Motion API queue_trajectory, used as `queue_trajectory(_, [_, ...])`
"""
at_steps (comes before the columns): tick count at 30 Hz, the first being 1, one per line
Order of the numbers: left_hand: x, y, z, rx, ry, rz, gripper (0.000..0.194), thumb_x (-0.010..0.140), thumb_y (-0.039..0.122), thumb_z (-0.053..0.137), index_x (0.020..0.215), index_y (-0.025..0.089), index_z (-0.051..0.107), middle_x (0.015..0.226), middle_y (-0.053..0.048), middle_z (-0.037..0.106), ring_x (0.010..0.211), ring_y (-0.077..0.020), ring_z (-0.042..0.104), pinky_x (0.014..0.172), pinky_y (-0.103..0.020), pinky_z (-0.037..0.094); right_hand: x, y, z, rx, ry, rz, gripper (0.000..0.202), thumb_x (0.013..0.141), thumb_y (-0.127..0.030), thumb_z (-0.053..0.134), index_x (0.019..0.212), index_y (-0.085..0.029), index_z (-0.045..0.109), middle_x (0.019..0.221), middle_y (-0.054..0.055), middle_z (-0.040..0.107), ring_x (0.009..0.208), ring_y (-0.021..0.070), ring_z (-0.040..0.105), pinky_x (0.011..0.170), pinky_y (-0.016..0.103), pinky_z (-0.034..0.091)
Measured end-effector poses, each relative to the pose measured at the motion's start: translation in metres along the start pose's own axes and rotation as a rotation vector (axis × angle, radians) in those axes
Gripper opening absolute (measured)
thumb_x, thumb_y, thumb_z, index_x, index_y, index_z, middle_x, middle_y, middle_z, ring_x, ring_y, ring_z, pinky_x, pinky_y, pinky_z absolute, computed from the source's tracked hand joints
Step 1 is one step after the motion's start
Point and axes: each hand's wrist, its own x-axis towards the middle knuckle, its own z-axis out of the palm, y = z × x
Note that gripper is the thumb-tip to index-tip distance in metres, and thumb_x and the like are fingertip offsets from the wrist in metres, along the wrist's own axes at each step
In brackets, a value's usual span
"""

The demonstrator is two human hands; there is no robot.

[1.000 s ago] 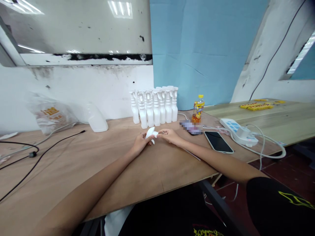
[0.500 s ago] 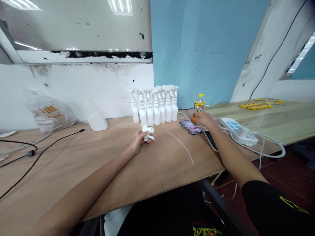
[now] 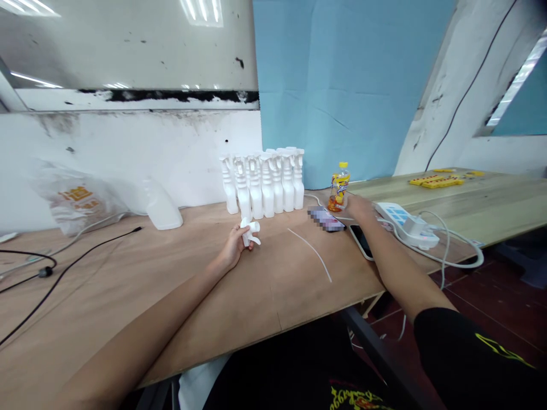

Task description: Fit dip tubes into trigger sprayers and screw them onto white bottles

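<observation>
A white trigger spray head (image 3: 249, 232) is gripped in my left hand (image 3: 234, 246), its lever pointing right, low over the table. My right hand (image 3: 359, 207) is at the right side of a drink bottle (image 3: 339, 189) with a yellow cap and some amber liquid in its bottom. The bottle stands upright. Motion smears the fingers of that hand, and I cannot tell whether they touch the bottle. Between my hands a thin white tube (image 3: 314, 250) lies curved on the table. Behind my left hand stand several white spray bottles (image 3: 268, 193) in a tight group, trigger heads on.
A white bottle without a trigger head (image 3: 162, 208) stands at left, near a plastic bag (image 3: 79, 196). Black cables (image 3: 77, 265) cross the left side. One phone (image 3: 327, 218) lies before the drink bottle, another phone (image 3: 361, 242) under my right forearm. A power strip (image 3: 405, 225) sits at right.
My right hand, earlier around the lower part of the drink bottle, has shifted to its right side. My left hand keeps the spray head. The whole view has shifted slightly.
</observation>
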Motion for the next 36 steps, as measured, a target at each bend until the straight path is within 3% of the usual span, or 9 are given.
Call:
queue_trajectory(4, [0.000,0.002,0.000,-0.030,-0.019,0.004,0.041,0.083,0.055,0.067,0.083,0.017,0.051,0.067,0.002,0.055,0.044,-0.0074,0.045,0.043,-0.022,0.034,-0.015,-0.046,-0.011,0.346,0.100,-0.106,0.018,0.081,-0.026,0.063,0.092,-0.012,0.064,0.093,0.019,0.071,0.095,0.0313,0.069,0.076,0.034,0.050])
queue_trajectory(6, [0.000,0.002,-0.001,-0.032,-0.026,-0.009,0.045,0.085,0.058,0.065,0.078,0.016,0.051,0.065,0.003,0.052,0.043,-0.0061,0.042,0.042,-0.020,0.031,-0.034,-0.081,-0.006,0.552,0.082,-0.210,0.018,0.089,-0.030,0.053,0.095,-0.015,0.060,0.082,0.010,0.069,0.078,0.0233,0.069,0.068,0.030,0.051])
queue_trajectory(9, [0.000,0.001,-0.002,-0.025,-0.019,-0.021,0.046,0.084,0.058,0.065,0.073,0.016,0.051,0.062,0.003,0.051,0.041,-0.0053,0.038,0.040,-0.020,0.027,-0.077,-0.128,0.007,0.838,-0.081,-0.395,0.032,0.097,-0.045,0.042,0.091,-0.019,0.060,0.063,0.001,0.064,0.049,0.0154,0.062,0.050,0.026,0.049])
queue_trajectory(12, [0.001,0.000,-0.001,-0.021,-0.005,-0.030,0.047,0.083,0.059,0.066,0.072,0.016,0.051,0.059,0.003,0.050,0.039,-0.0049,0.035,0.038,-0.019,0.024,-0.117,-0.152,0.017,1.072,-0.271,-0.593,0.035,0.093,-0.052,0.052,0.091,-0.019,0.063,0.074,0.003,0.069,0.055,0.0147,0.066,0.052,0.025,0.052])
queue_trajectory(16, [0.001,0.001,0.000,-0.018,0.002,-0.051,0.047,0.082,0.061,0.065,0.071,0.017,0.051,0.057,0.003,0.049,0.037,-0.0048,0.032,0.037,-0.019,0.021,-0.138,-0.149,0.021,1.361,-0.484,-0.780,0.029,0.089,-0.046,0.065,0.097,-0.018,0.068,0.077,0.003,0.069,0.067,0.0156,0.067,0.060,0.026,0.053])
queue_trajectory(22, [0.000,0.001,0.001,-0.002,0.010,-0.058,0.048,0.080,0.060,0.066,0.068,0.017,0.050,0.055,0.004,0.048,0.037,-0.0042,0.029,0.037,-0.019,0.019,-0.129,-0.135,0.023,1.449,-0.421,-0.759,0.023,0.090,-0.040,0.065,0.097,-0.018,0.069,0.080,0.003,0.068,0.063,0.0141,0.063,0.057,0.026,0.049])
queue_trajectory(26, [-0.001,0.001,0.004,0.029,0.003,-0.060,0.049,0.079,0.061,0.067,0.069,0.017,0.051,0.053,0.004,0.047,0.036,-0.0040,0.028,0.036,-0.019,0.018,-0.130,-0.136,0.022,1.343,-0.443,-0.797,0.020,0.090,-0.034,0.064,0.099,-0.017,0.069,0.073,0.002,0.067,0.061,0.0140,0.062,0.058,0.026,0.048])
queue_trajectory(32, [0.001,-0.004,0.004,0.075,-0.001,-0.056,0.051,0.077,0.064,0.070,0.069,0.016,0.052,0.054,0.004,0.050,0.035,-0.0034,0.029,0.034,-0.019,0.018,-0.133,-0.137,0.020,1.181,-0.288,-0.923,0.014,0.085,-0.026,0.065,0.093,-0.018,0.073,0.088,0.005,0.072,0.073,0.0163,0.067,0.071,0.029,0.052])
queue_trajectory(36, [0.001,-0.006,0.004,0.110,0.011,-0.063,0.050,0.077,0.062,0.071,0.071,0.016,0.052,0.056,0.003,0.052,0.035,-0.0027,0.030,0.034,-0.018,0.018,-0.137,-0.141,0.026,1.193,-0.277,-0.790,0.014,0.088,-0.028,0.062,0.088,-0.018,0.071,0.072,0.002,0.069,0.063,0.0150,0.064,0.062,0.027,0.049])
